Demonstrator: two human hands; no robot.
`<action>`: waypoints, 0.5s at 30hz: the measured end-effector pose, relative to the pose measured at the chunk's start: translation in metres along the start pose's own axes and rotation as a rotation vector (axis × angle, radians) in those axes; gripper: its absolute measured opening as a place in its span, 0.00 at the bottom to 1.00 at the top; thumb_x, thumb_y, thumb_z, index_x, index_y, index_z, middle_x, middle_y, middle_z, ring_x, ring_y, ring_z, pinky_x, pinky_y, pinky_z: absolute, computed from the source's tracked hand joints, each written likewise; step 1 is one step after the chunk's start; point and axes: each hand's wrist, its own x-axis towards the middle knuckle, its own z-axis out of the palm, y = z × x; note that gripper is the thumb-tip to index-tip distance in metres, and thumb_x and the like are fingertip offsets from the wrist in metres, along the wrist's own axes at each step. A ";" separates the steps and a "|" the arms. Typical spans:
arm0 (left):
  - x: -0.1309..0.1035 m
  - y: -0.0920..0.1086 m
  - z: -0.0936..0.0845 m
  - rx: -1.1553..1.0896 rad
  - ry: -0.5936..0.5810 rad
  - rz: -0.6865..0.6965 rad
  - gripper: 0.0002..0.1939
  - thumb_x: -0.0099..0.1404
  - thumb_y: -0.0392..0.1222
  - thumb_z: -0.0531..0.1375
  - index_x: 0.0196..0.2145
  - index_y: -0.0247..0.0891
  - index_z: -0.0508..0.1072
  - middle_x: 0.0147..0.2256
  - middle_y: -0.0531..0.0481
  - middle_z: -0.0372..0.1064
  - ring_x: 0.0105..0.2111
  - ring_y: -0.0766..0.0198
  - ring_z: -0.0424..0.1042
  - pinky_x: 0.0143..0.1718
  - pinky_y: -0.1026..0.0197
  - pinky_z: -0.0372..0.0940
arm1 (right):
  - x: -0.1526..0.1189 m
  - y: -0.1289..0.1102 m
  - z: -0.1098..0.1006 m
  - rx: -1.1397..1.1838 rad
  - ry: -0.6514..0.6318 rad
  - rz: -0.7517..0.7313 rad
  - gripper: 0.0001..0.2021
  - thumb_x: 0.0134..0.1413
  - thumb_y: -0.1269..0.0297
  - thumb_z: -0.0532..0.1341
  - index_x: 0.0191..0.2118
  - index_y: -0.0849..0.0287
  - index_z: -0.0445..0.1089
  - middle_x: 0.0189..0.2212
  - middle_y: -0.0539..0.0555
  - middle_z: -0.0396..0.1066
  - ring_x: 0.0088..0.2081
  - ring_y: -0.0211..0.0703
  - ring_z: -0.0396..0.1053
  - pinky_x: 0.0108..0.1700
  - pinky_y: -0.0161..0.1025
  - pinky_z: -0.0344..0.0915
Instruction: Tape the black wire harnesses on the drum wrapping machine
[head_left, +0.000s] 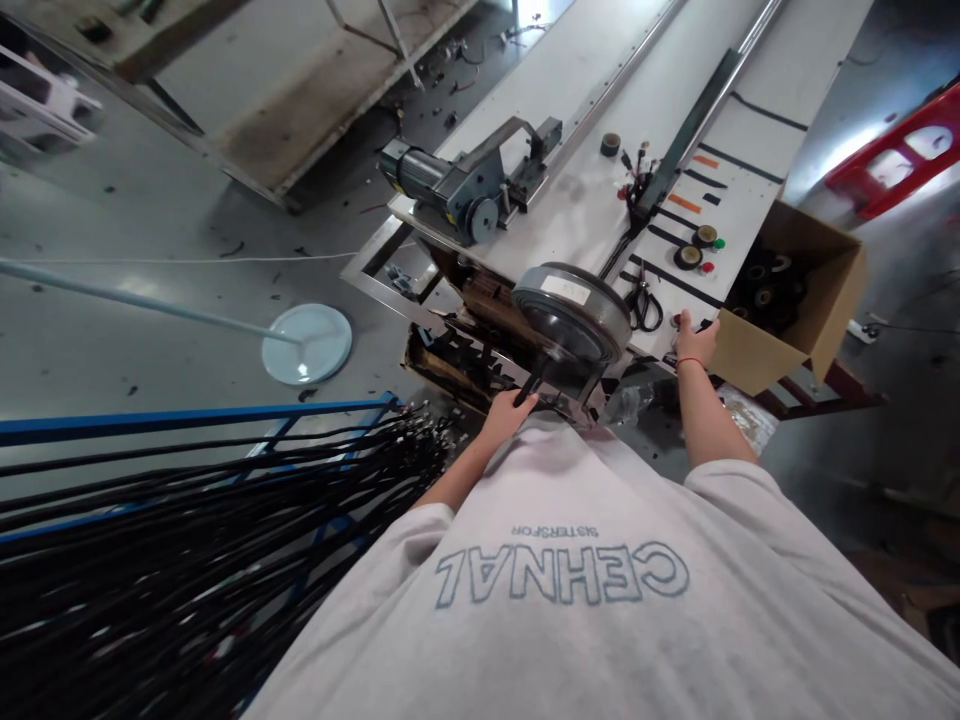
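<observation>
My left hand (508,418) is closed around a black strand beside the round taping head (574,312) at the near end of the bench. My right hand (696,342) rests at the bench's near right corner, by a dark control box and a small red button, fingers bent; whether it grips anything is unclear. Between the hands and the bench's long rail, a black cable bundle (619,250) runs up to a cluster of connectors (639,180). Black scissors (645,303) lie right of the taping head.
A cardboard box (832,290) with tape rolls stands at the right. A motor (427,175) sits on the bench's left edge. Tape rolls (688,257) and tape strips lie on the bench (592,210). A blue rack (187,412) with black cables and a round stool (330,345) are left.
</observation>
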 end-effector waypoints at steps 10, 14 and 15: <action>0.021 0.011 0.017 -0.137 0.048 0.110 0.20 0.67 0.57 0.55 0.27 0.39 0.66 0.23 0.54 0.63 0.27 0.65 0.61 0.32 0.63 0.56 | -0.003 -0.002 -0.001 -0.008 0.001 -0.006 0.44 0.59 0.41 0.60 0.71 0.65 0.50 0.61 0.71 0.64 0.62 0.64 0.64 0.62 0.59 0.60; 0.022 0.012 0.019 -0.140 0.039 0.130 0.24 0.70 0.58 0.51 0.22 0.40 0.60 0.20 0.55 0.57 0.25 0.66 0.58 0.30 0.62 0.55 | -0.006 -0.004 -0.002 0.008 0.012 -0.002 0.41 0.61 0.41 0.57 0.70 0.66 0.52 0.61 0.71 0.64 0.61 0.64 0.64 0.62 0.59 0.59; 0.022 0.013 0.020 -0.147 0.036 0.129 0.24 0.69 0.59 0.52 0.22 0.40 0.60 0.20 0.55 0.57 0.25 0.66 0.58 0.30 0.62 0.55 | -0.006 -0.004 -0.002 0.017 0.016 0.001 0.41 0.62 0.41 0.55 0.70 0.66 0.52 0.61 0.70 0.65 0.61 0.64 0.64 0.62 0.59 0.59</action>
